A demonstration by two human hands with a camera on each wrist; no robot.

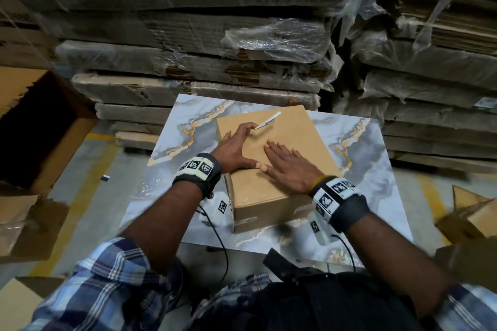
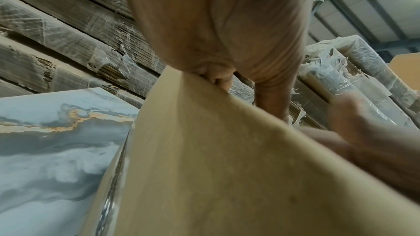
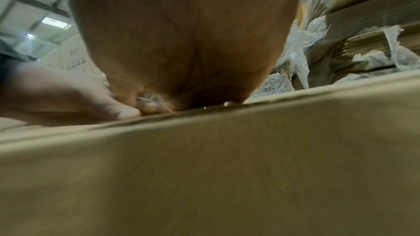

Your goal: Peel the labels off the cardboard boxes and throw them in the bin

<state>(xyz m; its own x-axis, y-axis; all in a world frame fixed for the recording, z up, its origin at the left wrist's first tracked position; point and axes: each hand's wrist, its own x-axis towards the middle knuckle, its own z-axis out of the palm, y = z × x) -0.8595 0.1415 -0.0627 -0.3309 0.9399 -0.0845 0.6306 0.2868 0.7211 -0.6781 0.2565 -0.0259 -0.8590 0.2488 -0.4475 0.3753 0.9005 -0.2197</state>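
Pinching label with left hand fingers | right hand flat, fingers straight, on cardboard box

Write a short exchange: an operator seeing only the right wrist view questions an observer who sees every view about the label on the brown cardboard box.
Operator: I see only a palm and cardboard. Where is the label?
Observer: A white paper label sits toward the far side of the brown cardboard box top, seemingly partly lifted; the left hand has its fingertips at the near end.
Operator: And my right hand?
Observer: The right hand lies flat on the box top, fingers straight, its thumb beside the left thumb.
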